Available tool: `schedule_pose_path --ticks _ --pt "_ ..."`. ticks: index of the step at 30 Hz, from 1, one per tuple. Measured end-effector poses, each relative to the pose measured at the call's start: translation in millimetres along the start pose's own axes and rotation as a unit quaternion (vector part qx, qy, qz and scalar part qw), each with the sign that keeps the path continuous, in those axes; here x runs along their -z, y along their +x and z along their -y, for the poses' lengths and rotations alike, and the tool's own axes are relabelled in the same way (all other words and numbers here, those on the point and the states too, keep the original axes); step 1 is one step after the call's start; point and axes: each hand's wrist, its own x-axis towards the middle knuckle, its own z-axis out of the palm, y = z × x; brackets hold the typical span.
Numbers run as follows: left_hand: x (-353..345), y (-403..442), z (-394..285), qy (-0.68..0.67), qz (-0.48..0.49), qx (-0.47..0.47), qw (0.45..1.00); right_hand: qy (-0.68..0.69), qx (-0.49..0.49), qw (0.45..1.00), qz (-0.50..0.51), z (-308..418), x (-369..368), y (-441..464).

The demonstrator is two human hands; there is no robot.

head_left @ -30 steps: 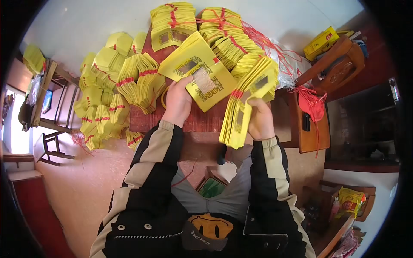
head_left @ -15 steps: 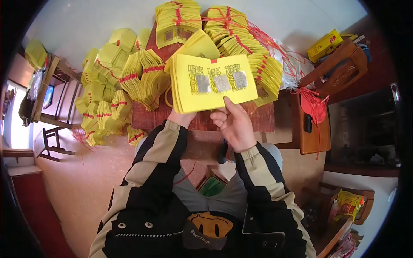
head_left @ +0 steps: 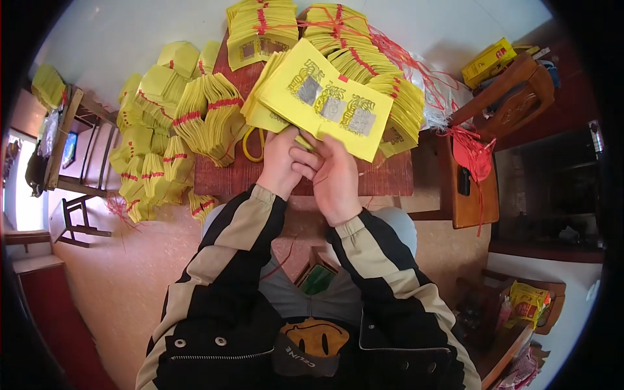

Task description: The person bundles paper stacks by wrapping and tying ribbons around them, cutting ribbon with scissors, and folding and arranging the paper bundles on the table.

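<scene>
A stack of yellow joss paper (head_left: 338, 122), printed with three dark figures with silvery patches and a red mark at its top edge, is held above the table, fanned and tilted down to the right. My left hand (head_left: 281, 162) grips the stack from below, its fingers partly hidden under the sheets. My right hand (head_left: 337, 181) is closed at the lower edge of the top sheet, thumb against the paper and fingers touching my left hand. A yellow loop handle (head_left: 253, 144) lies on the table just left of my left hand.
The red wooden table (head_left: 221, 179) carries red-banded paper bundles (head_left: 260, 32) at the back. More bundles (head_left: 208, 117) are heaped at the left. Red strings (head_left: 390, 49) trail at the back right. A wooden chair (head_left: 478, 201) with a red bundle of string (head_left: 471, 156) stands at right.
The paper stack has turned clockwise, its right end dropping. My right hand has moved left, against my left hand, which now shows more below the stack.
</scene>
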Motion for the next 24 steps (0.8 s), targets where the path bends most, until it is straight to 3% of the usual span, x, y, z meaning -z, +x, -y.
schedule_pose_path --ticks 3,5,8,10,13,17,20,22,24 --pt "0.8 -3.2 -9.6 0.037 0.02 0.066 0.997 0.014 -0.075 0.997 0.032 4.2 6.7 8.6" --pt "-3.4 -7.5 -18.3 0.043 0.028 0.109 0.993 -0.08 -0.04 0.995 -0.033 2.6 1.6 9.7" --pt "-12.4 -14.1 -20.4 0.082 0.019 0.16 0.984 -0.134 -0.015 0.99 -0.039 -1.9 -0.6 7.1" --pt "-17.1 -15.1 -18.5 0.04 0.016 0.108 0.993 -0.147 -0.016 0.988 -0.049 -4.8 -3.3 5.5" --pt "-9.2 -11.3 -21.3 -0.05 0.076 0.129 0.987 -0.162 -0.008 0.985 -0.061 -10.5 -5.0 7.2" --pt "-7.8 -15.7 -18.5 -0.044 0.055 0.103 0.992 -0.178 0.037 0.98 -0.077 -13.6 -13.0 6.5" --pt "-5.4 -12.0 -18.6 0.004 0.138 0.086 0.987 -0.171 0.063 0.981 -0.06 -20.6 -11.1 6.7" --pt "-28.2 -21.1 -24.3 0.084 -0.017 0.016 0.996 -0.179 0.069 0.979 -0.062 -19.7 -14.2 2.9" --pt "-8.3 -2.9 -17.6 0.037 0.007 -0.009 0.999 -0.189 0.075 0.977 -0.063 -15.4 -16.6 -2.6"
